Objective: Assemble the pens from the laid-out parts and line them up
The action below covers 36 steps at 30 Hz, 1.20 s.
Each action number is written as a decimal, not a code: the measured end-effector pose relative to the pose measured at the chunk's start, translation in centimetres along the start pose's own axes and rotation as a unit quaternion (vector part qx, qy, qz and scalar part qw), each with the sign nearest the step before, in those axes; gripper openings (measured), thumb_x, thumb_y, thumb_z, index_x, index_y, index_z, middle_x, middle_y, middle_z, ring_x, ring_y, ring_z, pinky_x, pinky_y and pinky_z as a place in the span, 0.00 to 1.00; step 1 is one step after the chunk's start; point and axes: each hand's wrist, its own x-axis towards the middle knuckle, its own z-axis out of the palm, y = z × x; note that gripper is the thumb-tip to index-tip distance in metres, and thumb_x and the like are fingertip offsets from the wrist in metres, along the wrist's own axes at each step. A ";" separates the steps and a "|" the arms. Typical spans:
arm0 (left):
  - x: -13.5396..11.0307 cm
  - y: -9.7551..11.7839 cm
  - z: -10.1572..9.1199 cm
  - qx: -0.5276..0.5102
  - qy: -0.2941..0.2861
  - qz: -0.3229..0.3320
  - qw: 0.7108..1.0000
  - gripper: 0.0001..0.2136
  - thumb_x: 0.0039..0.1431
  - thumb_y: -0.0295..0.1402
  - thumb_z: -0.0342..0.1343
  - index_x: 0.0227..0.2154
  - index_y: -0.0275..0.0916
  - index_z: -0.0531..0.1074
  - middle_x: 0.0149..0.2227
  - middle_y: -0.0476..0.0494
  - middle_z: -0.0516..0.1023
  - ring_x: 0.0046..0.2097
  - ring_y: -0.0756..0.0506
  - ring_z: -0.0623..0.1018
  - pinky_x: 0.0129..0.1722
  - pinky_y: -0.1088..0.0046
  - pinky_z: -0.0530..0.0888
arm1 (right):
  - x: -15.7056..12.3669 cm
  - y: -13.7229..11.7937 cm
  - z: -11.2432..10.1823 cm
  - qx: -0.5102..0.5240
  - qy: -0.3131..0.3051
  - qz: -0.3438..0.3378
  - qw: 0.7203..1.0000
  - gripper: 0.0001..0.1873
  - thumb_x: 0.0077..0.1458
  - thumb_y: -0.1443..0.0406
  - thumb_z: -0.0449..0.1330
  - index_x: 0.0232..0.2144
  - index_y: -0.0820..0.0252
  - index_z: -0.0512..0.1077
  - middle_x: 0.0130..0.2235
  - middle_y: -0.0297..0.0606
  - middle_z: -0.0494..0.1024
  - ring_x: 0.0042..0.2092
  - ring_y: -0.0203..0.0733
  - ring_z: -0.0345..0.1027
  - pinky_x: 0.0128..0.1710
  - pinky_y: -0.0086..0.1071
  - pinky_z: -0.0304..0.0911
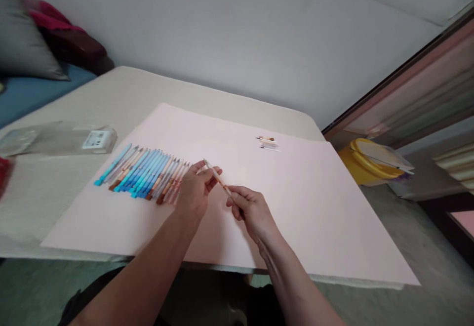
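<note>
Between my two hands is a slim, pale pen (pixel 218 178), held at a slant above the pink sheet (pixel 307 202). My left hand (pixel 198 183) pinches it near its upper, pointed end. Closed round the lower end, my right hand (pixel 248 205) hides that part of the pen. Just left of my left hand lies a row of several pens (pixel 148 173) in blue, brown and pale tones, side by side on the sheet; the left hand covers the row's right end.
Farther back on the sheet lie a few loose pen parts (pixel 268 142). A clear plastic package (pixel 62 138) with a white label rests at the left of the covered table (pixel 222 94). Right of the table stands a yellow bucket (pixel 365 160). A grey cushion (pixel 29 34) is at the far left.
</note>
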 end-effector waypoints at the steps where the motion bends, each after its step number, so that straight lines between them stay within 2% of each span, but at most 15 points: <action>1: 0.0 -0.1 0.0 0.003 0.000 -0.003 1.000 0.11 0.47 0.22 0.58 0.35 0.35 0.68 0.31 0.42 0.76 0.37 0.47 0.77 0.36 0.73 0.72 | 0.0 0.0 0.0 -0.007 0.006 -0.002 1.000 0.11 0.49 0.65 0.57 0.35 0.65 0.75 0.23 0.32 0.70 0.17 0.26 0.54 0.17 0.25 0.46; 7: 0.1 -0.5 -0.1 -0.006 0.030 -0.022 0.999 0.13 0.43 0.24 0.63 0.31 0.37 0.66 0.27 0.50 0.72 0.32 0.51 0.76 0.36 0.73 0.71 | 0.0 0.1 0.1 -0.053 0.008 -0.031 0.998 0.12 0.51 0.64 0.56 0.36 0.64 0.75 0.23 0.32 0.70 0.18 0.28 0.55 0.18 0.26 0.48; 12: 0.2 -0.5 -0.2 0.003 0.007 0.001 1.000 0.12 0.46 0.20 0.58 0.35 0.36 0.66 0.28 0.45 0.74 0.35 0.47 0.77 0.39 0.69 0.72 | 0.0 0.0 0.0 -0.038 0.005 -0.013 0.999 0.12 0.50 0.63 0.57 0.36 0.63 0.74 0.23 0.32 0.70 0.17 0.27 0.54 0.17 0.26 0.46; 16: 0.2 -0.7 -0.3 0.006 0.002 0.000 1.000 0.12 0.47 0.22 0.59 0.35 0.36 0.66 0.30 0.43 0.76 0.36 0.47 0.77 0.39 0.69 0.71 | -0.1 -0.2 0.1 -0.054 0.016 -0.019 0.998 0.12 0.50 0.63 0.57 0.36 0.64 0.74 0.23 0.32 0.70 0.17 0.28 0.54 0.18 0.26 0.47; 20: 0.2 -0.8 -0.2 0.021 0.019 -0.014 0.999 0.11 0.44 0.27 0.63 0.30 0.36 0.67 0.30 0.47 0.74 0.33 0.51 0.75 0.37 0.73 0.69 | -0.1 -0.3 0.2 -0.086 0.017 -0.030 0.996 0.12 0.51 0.63 0.56 0.36 0.64 0.74 0.24 0.32 0.69 0.18 0.28 0.55 0.18 0.27 0.49; 23: 0.2 -0.6 -0.1 0.013 0.021 -0.008 1.000 0.12 0.41 0.24 0.63 0.29 0.36 0.67 0.27 0.49 0.73 0.33 0.50 0.75 0.37 0.73 0.70 | -0.2 -0.2 0.1 -0.084 0.008 -0.031 0.996 0.12 0.51 0.63 0.56 0.36 0.63 0.74 0.24 0.32 0.70 0.18 0.28 0.55 0.18 0.27 0.48; 30: 0.1 -0.4 -0.1 0.012 -0.014 -0.011 1.000 0.11 0.45 0.22 0.59 0.34 0.35 0.68 0.31 0.42 0.76 0.37 0.47 0.76 0.39 0.70 0.70 | 0.0 -0.2 0.0 -0.069 0.018 -0.029 0.997 0.13 0.49 0.62 0.57 0.36 0.64 0.74 0.23 0.31 0.69 0.18 0.28 0.54 0.18 0.27 0.47; 34: 0.2 -0.7 -0.2 0.024 0.027 -0.017 0.999 0.13 0.43 0.26 0.63 0.32 0.37 0.68 0.31 0.47 0.73 0.33 0.52 0.74 0.37 0.73 0.69 | -0.1 -0.3 0.1 -0.087 0.019 -0.034 0.995 0.13 0.50 0.61 0.56 0.35 0.63 0.74 0.24 0.31 0.69 0.18 0.28 0.54 0.18 0.27 0.48; 36: 0.3 -0.7 -0.2 0.021 0.038 -0.016 0.999 0.12 0.42 0.25 0.63 0.31 0.36 0.68 0.29 0.48 0.72 0.32 0.52 0.73 0.37 0.73 0.69 | -0.1 -0.3 0.1 -0.092 0.015 -0.034 0.995 0.13 0.51 0.62 0.56 0.35 0.63 0.74 0.24 0.31 0.69 0.18 0.28 0.54 0.18 0.27 0.48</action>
